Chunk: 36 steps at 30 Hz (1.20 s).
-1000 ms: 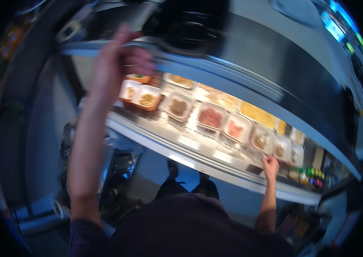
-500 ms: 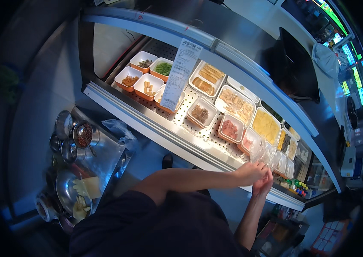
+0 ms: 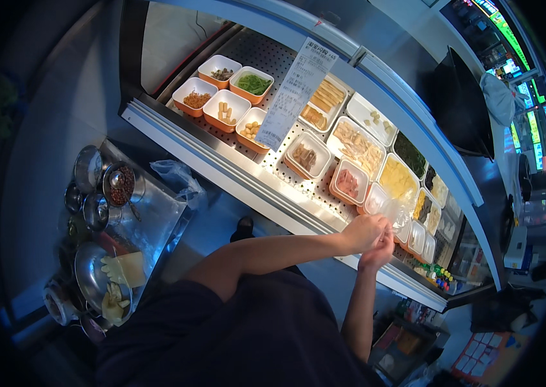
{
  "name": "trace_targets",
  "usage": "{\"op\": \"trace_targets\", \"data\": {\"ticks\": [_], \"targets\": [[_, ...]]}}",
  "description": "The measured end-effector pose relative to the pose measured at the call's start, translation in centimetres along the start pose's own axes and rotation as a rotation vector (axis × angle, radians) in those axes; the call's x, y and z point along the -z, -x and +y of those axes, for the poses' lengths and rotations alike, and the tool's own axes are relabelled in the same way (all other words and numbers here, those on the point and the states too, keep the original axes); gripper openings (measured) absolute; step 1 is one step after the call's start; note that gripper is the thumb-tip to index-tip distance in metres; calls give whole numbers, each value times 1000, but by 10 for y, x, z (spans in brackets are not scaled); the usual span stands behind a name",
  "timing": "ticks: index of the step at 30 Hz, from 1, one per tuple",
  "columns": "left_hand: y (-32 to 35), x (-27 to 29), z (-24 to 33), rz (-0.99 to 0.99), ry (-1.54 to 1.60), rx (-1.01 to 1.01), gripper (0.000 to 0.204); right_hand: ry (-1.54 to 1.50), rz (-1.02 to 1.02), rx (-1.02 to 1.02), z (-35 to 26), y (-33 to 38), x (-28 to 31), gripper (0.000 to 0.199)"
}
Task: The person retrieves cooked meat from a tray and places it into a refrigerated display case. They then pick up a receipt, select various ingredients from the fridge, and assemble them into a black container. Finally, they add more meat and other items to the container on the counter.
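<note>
My left hand [image 3: 361, 233] and my right hand [image 3: 378, 251] meet over the front ledge of a lit display case, fingers pinched together. Between them they grip thin, clear plastic that looks like a bag [image 3: 400, 213], its loose part spreading over the nearest food tubs. Just beyond my hands sit a tub of pale pink food [image 3: 376, 198] and a tub of pink meat pieces [image 3: 349, 184]. A larger tray of yellow slices [image 3: 398, 180] lies behind them. My fingertips partly cover one another, and the plastic's edge within them is hidden.
A long paper receipt [image 3: 297, 93] hangs from the case's upper frame [image 3: 376, 71]. Orange-sided tubs of greens [image 3: 251, 84] and shredded food [image 3: 196, 100] stand at the left. On a steel table [image 3: 157, 222] are metal bowls [image 3: 86, 271], gloves and a plastic bag [image 3: 179, 180].
My view has shifted, so the case appears nearer. My joined hands appear further left and slightly higher, still pinching the plastic, which now bunches less and lies flatter over the tubs.
</note>
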<state>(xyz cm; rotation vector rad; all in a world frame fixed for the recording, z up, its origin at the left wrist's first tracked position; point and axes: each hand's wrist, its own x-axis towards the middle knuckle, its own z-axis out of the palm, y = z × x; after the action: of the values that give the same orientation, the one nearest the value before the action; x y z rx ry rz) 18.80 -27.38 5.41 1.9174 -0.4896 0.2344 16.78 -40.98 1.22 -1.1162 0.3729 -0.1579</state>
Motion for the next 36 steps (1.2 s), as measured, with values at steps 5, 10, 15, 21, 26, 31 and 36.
{"op": "trace_targets", "data": {"ticks": [5,10,15,21,26,31,36], "targets": [[17,-14,-6,19,-5,-179,19,-268,-101,-332,9,-31,20,50],[24,-13,-5,-78,93,-88,18,-295,-95,-214,-6,-44,-9,70],[24,-13,-1,-72,137,31,10,-106,-141,-112,13,-81,29,72],[21,0,0,-58,167,35,10,-128,-233,-261,13,-48,-10,63],[31,2,3,-95,217,11,10,-149,-122,-459,18,-56,-10,60],[32,5,11,-116,271,129,12,-249,-277,-336,17,-57,-5,62],[25,9,4,-73,306,161,10,-190,-306,-223,29,-56,0,74]]}}
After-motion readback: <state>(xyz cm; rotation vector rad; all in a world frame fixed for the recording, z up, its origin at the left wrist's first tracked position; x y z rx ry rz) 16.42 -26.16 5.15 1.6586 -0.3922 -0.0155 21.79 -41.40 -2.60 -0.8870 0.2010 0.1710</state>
